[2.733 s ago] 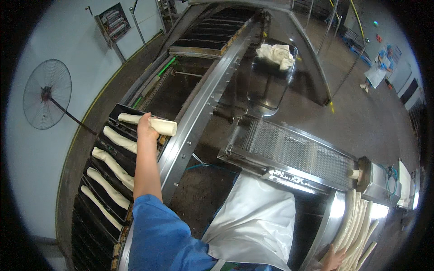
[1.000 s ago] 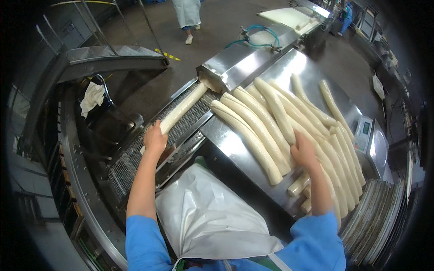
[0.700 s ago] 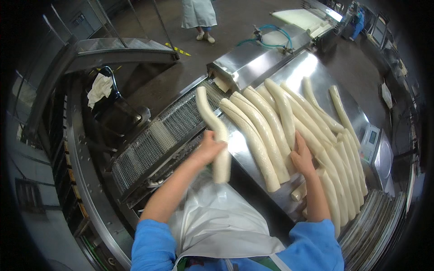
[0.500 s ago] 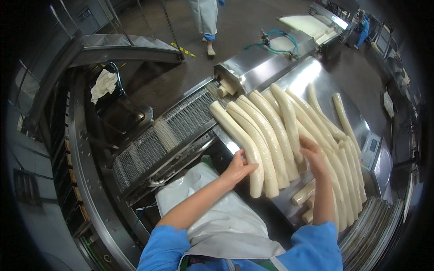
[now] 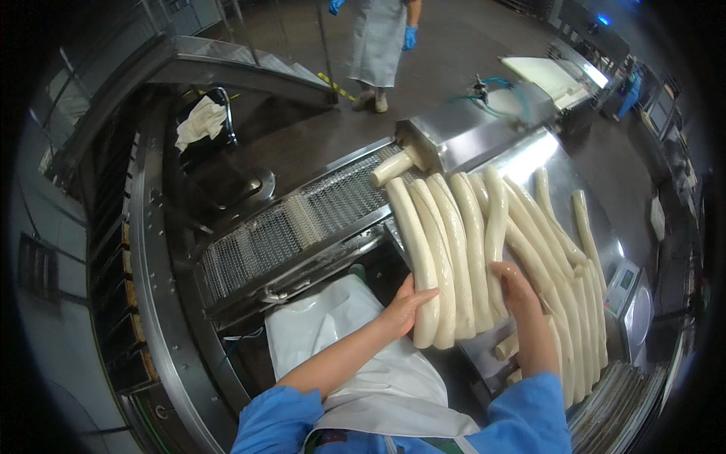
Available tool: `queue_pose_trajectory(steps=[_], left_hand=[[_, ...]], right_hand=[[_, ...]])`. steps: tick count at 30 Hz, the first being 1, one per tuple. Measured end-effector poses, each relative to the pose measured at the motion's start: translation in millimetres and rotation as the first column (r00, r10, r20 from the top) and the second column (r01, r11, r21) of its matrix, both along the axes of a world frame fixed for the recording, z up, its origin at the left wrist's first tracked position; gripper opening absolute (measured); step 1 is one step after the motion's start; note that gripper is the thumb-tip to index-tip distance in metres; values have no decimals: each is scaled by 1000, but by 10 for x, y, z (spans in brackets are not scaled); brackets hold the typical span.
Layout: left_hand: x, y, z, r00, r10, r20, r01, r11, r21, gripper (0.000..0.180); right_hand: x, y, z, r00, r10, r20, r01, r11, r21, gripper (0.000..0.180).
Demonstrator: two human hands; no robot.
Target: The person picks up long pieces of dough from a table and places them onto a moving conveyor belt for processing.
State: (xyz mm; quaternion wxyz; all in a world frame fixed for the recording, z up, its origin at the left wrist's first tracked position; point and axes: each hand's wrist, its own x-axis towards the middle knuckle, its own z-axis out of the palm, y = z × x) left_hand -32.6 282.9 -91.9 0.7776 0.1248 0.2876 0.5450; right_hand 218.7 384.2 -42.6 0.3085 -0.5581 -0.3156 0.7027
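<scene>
Several long pale dough rolls lie side by side on a steel table. My left hand presses flat against the near end of the leftmost roll, fingers apart. Beside it my right hand rests on the near ends of the middle rolls. A shorter dough piece comes out of a steel machine housing onto a wire mesh conveyor. I wear blue sleeves and a white apron.
A curved steel conveyor frame runs down the left with dark trays under it. A white cloth hangs on a frame at the back. Another person in a white apron and blue gloves stands beyond the machine. A small scale sits at right.
I turned from the left tray rack to the steel table. My left hand took a dough roll off the mesh conveyor and laid it at the left of the row.
</scene>
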Motion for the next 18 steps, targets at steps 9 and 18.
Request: queue_pose_trajectory(steps=[9,18], left_hand=[[-395,16,47,990,-89,-113,78,991,-104,59],[-587,-86,280,949,-111,-294,105,994,-36,50]], right_hand=[[-295,-327,-325,889,-35,-456,-70,975,-212,54],[-470,-575,-400,851,152,-503,-111,988,111,63]])
